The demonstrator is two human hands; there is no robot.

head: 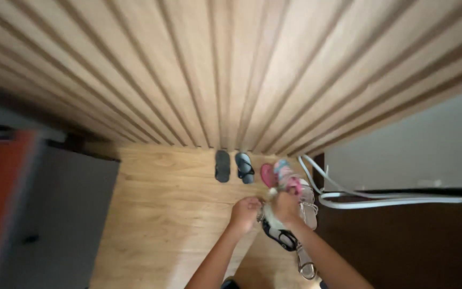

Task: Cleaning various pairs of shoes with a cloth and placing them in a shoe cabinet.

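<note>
On the wood floor point(161, 214), both hands' grip closes on one strappy sandal point(279, 233): left hand point(245, 211), right hand point(285, 207).

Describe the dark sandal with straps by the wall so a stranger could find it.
Start at the slatted wooden wall and drop to the wooden floor at its foot. Two dark sandals stand there side by side; the strapped sandal is the right one, bluish with crossing straps, unlike its plain flat neighbour.
</note>
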